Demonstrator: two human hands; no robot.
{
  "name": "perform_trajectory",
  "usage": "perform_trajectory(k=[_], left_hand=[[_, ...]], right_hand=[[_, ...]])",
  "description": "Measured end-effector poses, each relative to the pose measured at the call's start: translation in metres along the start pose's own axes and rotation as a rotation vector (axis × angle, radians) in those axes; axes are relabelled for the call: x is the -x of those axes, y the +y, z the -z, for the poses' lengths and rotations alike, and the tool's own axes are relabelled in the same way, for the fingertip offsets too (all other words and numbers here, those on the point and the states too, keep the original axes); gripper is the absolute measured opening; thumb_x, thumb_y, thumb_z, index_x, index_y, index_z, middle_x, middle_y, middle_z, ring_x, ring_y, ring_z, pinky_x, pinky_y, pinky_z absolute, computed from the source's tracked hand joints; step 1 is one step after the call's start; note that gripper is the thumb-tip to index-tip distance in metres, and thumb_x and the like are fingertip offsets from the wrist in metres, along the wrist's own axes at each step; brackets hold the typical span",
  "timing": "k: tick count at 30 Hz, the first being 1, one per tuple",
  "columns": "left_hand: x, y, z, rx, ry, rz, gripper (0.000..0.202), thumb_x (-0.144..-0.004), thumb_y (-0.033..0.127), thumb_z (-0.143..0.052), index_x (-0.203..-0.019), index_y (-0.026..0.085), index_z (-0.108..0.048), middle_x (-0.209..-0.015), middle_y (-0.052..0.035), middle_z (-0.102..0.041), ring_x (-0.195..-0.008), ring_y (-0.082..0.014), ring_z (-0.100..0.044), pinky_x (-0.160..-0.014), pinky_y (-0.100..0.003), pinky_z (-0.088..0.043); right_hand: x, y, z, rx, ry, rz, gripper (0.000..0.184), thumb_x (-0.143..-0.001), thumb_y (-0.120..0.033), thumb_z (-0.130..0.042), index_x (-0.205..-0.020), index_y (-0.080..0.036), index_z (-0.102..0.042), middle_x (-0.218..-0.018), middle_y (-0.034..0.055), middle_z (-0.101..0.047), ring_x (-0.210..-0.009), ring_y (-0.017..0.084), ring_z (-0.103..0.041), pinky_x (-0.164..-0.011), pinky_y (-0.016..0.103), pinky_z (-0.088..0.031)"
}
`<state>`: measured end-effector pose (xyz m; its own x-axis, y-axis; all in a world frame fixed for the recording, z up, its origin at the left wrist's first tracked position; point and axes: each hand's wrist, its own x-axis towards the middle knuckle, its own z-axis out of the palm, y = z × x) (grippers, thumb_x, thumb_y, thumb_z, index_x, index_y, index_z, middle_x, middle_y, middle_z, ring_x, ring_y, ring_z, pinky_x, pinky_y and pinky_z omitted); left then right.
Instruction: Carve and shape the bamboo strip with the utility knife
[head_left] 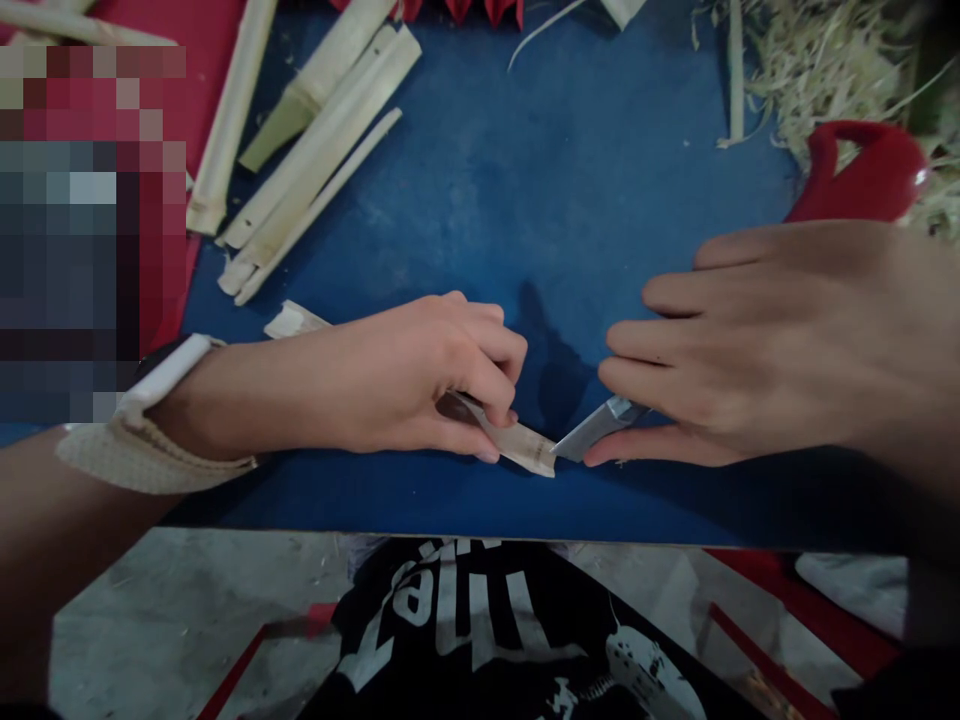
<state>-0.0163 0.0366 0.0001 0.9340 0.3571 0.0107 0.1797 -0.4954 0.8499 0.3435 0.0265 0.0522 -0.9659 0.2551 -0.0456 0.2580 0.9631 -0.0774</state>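
My left hand (405, 375) is closed around a pale split strip of bamboo (525, 447), holding it down on the blue table (570, 190); the strip's far end (294, 320) sticks out behind my wrist. My right hand (757, 345) grips a small knife (596, 428), fingers pressed along it. The grey blade tip touches the strip's near end. A white watch and a beige cuff sit on my left wrist.
Several split bamboo pieces (315, 150) lie at the back left of the table. A red-handled tool (870, 175) and a heap of pale shavings (832, 70) are at the back right. The table's front edge (450, 530) runs just above my lap.
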Motion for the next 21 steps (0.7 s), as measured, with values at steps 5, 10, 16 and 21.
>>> perform_trajectory(k=[5, 10, 16, 21], left_hand=[[-0.003, 0.009, 0.004, -0.011, -0.003, 0.036, 0.026, -0.106, 0.018, -0.107, -0.09, 0.031, -0.091, -0.103, 0.0066, -0.088, -0.095, -0.0184, -0.071, -0.113, -0.041, -0.048], [-0.004, 0.01, 0.004, -0.012, 0.004, 0.025, 0.025, -0.106, 0.018, -0.107, -0.091, 0.031, -0.091, -0.104, 0.0079, -0.09, -0.093, -0.0176, -0.071, -0.103, -0.041, -0.046], [-0.004, 0.009, 0.004, -0.029, 0.009, 0.03, 0.019, -0.109, 0.023, -0.105, -0.096, 0.032, -0.094, -0.105, 0.007, -0.091, -0.094, -0.0175, -0.073, -0.101, -0.04, -0.047], [-0.004, 0.011, 0.005, -0.017, 0.004, 0.042, 0.024, -0.107, 0.02, -0.106, -0.091, 0.029, -0.09, -0.104, 0.0076, -0.091, -0.096, -0.0175, -0.073, -0.101, -0.039, -0.045]], right_hand=[[-0.026, 0.007, 0.009, 0.18, -0.021, 0.089, 0.081, -0.138, -0.076, -0.043, -0.076, -0.028, -0.064, -0.065, -0.0009, -0.041, -0.069, 0.02, -0.035, -0.072, 0.049, -0.032], [-0.024, 0.013, -0.005, 0.16, 0.059, 0.122, 0.08, -0.138, -0.076, -0.043, -0.08, -0.026, -0.068, -0.069, -0.0003, -0.047, -0.07, 0.02, -0.038, -0.072, 0.048, -0.032], [-0.031, 0.017, -0.02, 0.069, 0.082, 0.094, 0.082, -0.133, -0.084, -0.049, -0.078, -0.025, -0.064, -0.073, -0.0006, -0.046, -0.071, 0.019, -0.039, -0.069, 0.045, -0.029], [-0.032, 0.02, -0.027, 0.032, 0.102, 0.087, 0.083, -0.13, -0.09, -0.051, -0.08, -0.025, -0.064, -0.074, -0.0011, -0.045, -0.073, 0.019, -0.042, -0.07, 0.045, -0.029]])
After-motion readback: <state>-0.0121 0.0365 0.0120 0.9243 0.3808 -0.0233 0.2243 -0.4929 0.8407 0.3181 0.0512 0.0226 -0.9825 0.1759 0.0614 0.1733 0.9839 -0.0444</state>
